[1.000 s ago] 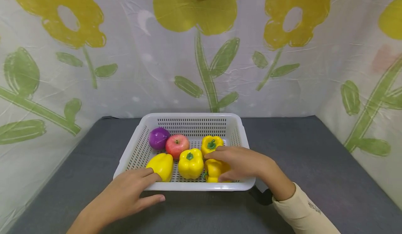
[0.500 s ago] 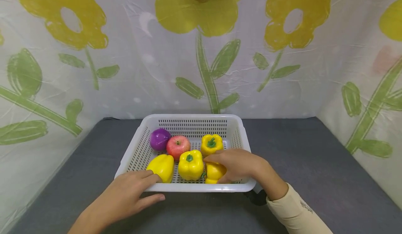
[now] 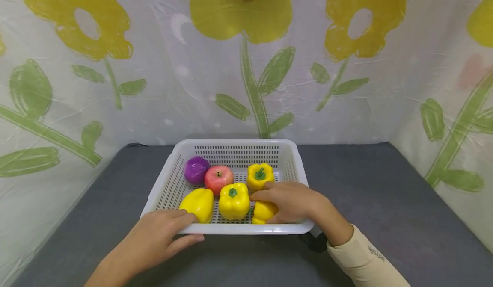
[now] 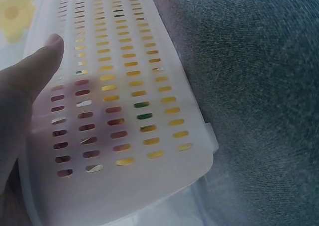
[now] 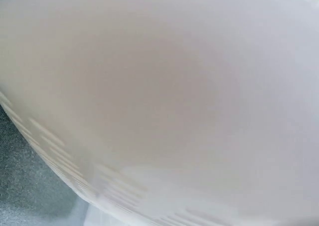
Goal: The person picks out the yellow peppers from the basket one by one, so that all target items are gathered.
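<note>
In the head view, a white perforated plastic basket (image 3: 165,180) holds several yellow bell peppers, an apple (image 3: 218,179) and a round purple item (image 3: 196,170). My right hand (image 3: 290,201) reaches over the front right corner and grips a yellow bell pepper (image 3: 265,212) lying on its side, partly covered by the fingers. At the front left, my left hand (image 3: 154,235) holds the basket's rim, fingers over the inside and thumb outside. That thumb (image 4: 42,66) shows along the slotted wall in the left wrist view. A blurred pale basket wall (image 5: 159,106) fills most of the right wrist view.
One bell pepper (image 3: 234,201) stands mid-front in the basket, another (image 3: 260,176) behind the gripped one. A third pepper (image 3: 198,205) lies beside my left fingers. The basket sits on a dark grey cloth (image 3: 346,176), before a flower-printed curtain (image 3: 161,86).
My right hand has shifted slightly left and its fingers and thumb have come in round the bell pepper. My left hand keeps its place at the rim.
</note>
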### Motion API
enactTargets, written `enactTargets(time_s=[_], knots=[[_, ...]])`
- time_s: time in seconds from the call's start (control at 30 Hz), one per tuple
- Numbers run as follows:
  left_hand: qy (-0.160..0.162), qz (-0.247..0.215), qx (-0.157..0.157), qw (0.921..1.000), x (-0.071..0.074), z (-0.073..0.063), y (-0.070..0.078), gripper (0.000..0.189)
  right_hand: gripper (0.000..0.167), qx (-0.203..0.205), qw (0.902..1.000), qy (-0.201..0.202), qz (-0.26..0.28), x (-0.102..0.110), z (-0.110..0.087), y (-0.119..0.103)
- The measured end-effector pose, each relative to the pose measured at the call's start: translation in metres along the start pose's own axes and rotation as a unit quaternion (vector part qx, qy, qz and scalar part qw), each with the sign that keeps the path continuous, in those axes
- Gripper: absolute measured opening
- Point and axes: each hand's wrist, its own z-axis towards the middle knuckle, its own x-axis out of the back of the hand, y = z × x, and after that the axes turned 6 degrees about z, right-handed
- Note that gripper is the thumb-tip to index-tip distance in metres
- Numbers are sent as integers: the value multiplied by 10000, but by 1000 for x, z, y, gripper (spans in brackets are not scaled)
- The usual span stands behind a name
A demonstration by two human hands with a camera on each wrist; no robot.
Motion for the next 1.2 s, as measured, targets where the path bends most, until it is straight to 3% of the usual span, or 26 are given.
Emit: enactTargets(time_s=[0.5, 0.83, 1.03, 1.2], knots=[[56, 165, 35, 9998, -3, 1, 0, 23, 37, -15, 9999, 10, -137, 0, 2, 2], [291, 457, -118, 9985, -8, 2, -1, 21, 43, 120, 9999, 20, 72, 2, 0, 2], [593, 633, -254, 9959, -11, 3, -3, 25, 48, 157, 9997, 23, 188, 4, -1, 1], [552, 611, -295, 9962, -12, 3, -3, 26, 49, 210, 9994, 2, 264, 7, -2, 0]])
